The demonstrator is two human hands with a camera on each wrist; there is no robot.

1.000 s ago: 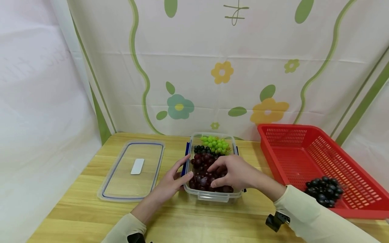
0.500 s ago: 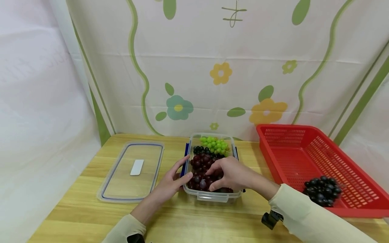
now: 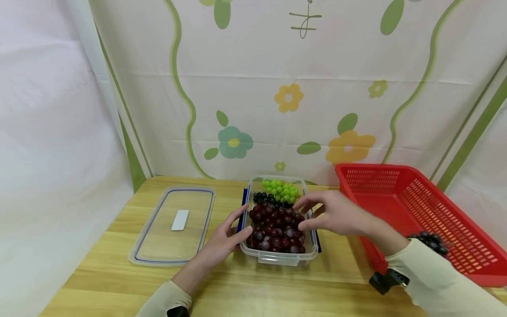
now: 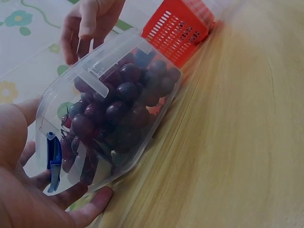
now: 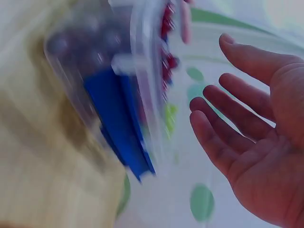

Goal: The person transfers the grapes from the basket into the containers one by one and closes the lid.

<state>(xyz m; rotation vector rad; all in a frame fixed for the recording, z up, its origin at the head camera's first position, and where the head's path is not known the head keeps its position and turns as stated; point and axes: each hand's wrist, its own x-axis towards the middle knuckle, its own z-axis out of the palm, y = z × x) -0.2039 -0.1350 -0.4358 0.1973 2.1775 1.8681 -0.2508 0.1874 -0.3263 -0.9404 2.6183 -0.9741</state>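
Note:
A clear plastic food container (image 3: 278, 259) with blue side clasps stands on the table. Dark red grapes (image 3: 273, 224) fill its near part; behind them lie black grapes (image 3: 262, 197) and green grapes (image 3: 284, 190) at the far end. My left hand (image 3: 223, 241) rests against the container's left side, thumb and fingers spread; the left wrist view shows fingertips beside its blue clasp (image 4: 54, 161). Over the right rim hovers my right hand (image 3: 336, 213), fingers loosely bent. Nothing sits in its palm in the right wrist view, where the container is blurred.
Left of the container lies its clear lid (image 3: 158, 246) with a blue seal and a white label (image 3: 180, 219). At the right stands a red basket (image 3: 372, 167) holding a bunch of black grapes (image 3: 433, 242), partly hidden by my right sleeve. A patterned cloth hangs behind the table.
My right hand has lifted off the red grapes and moved right, over the container's edge, uncovering the bunch. My left hand stays at the container's left side.

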